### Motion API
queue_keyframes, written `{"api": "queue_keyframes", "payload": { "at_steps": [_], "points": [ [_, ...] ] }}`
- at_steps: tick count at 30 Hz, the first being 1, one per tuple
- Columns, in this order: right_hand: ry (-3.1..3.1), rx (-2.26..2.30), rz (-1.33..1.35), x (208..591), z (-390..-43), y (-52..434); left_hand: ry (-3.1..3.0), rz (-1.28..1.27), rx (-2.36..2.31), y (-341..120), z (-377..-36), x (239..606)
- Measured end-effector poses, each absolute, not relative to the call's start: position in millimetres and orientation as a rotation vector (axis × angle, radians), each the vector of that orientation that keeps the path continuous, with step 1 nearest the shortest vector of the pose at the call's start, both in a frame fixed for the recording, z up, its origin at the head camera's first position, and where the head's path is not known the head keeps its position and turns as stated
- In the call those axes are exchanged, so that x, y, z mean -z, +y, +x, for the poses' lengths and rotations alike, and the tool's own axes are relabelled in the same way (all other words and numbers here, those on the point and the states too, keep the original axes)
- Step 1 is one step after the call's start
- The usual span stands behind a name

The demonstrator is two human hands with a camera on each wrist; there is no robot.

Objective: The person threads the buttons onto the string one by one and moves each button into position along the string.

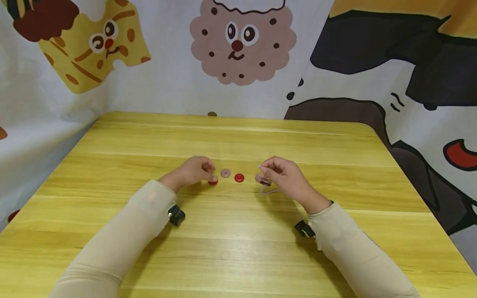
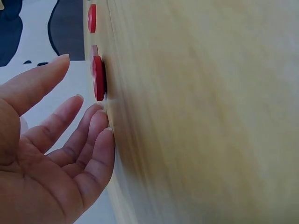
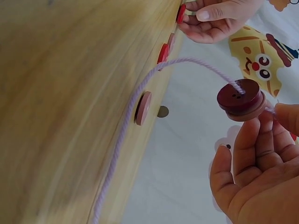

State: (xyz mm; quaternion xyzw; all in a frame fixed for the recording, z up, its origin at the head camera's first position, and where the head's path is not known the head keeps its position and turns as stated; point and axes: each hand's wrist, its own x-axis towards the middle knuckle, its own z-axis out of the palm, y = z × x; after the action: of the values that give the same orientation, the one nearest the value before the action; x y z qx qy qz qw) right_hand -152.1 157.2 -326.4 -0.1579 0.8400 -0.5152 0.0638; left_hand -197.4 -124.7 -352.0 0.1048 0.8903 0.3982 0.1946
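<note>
Bright, even light — blurred wrist views

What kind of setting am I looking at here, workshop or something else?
Likely a home or playroom craft corner, not a workshop: a yellow wooden table, a cartoon-print cloth backdrop, and loose buttons with lilac yarn.

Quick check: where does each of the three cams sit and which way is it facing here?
Head: worn high, faces forward and down at the table; both sleeves, left hand, right hand show.
Left wrist: low along the tabletop, past the left palm toward a red button.
Right wrist: along the tabletop, showing right-hand fingers, stacked buttons on lilac yarn.
Shared: the wrist views both catch the button row; right wrist also sees the left hand.
</note>
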Motion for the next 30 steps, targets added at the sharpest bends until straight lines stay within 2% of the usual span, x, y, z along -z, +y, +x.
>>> {"api": "queue_keyframes", "payload": {
  "at_steps": [30],
  "points": [
    [2.56, 1.527, -0.464, 324.5, -152.1, 156.5, 2.519, 0.458, -0.946, -116.4, -193.9, 349.6]
  ]
}}
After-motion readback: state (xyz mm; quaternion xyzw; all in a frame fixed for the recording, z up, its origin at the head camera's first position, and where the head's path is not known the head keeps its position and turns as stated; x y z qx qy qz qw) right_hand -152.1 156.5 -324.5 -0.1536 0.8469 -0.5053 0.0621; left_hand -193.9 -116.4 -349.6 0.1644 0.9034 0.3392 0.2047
